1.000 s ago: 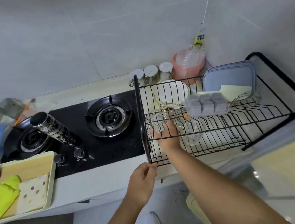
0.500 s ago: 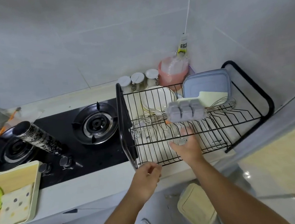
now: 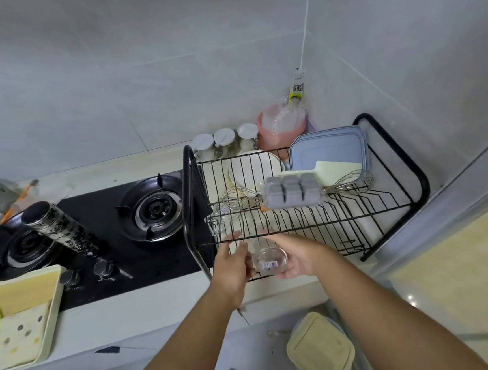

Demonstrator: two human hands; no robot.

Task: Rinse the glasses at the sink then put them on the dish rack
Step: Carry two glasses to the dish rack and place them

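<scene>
Right hand [image 3: 299, 256] now grips the glass [image 3: 269, 260] at the dish rack's [image 3: 422, 181] near edge. Left hand [image 3: 229, 270] has joined and holds its left side.

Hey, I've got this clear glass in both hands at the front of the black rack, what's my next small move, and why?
Probably lower the clear drinking glass onto the bare front wires of the black wire dish rack. The left hand and right hand hold it over that edge, base toward the camera, near another clear glass on the rack.
</scene>
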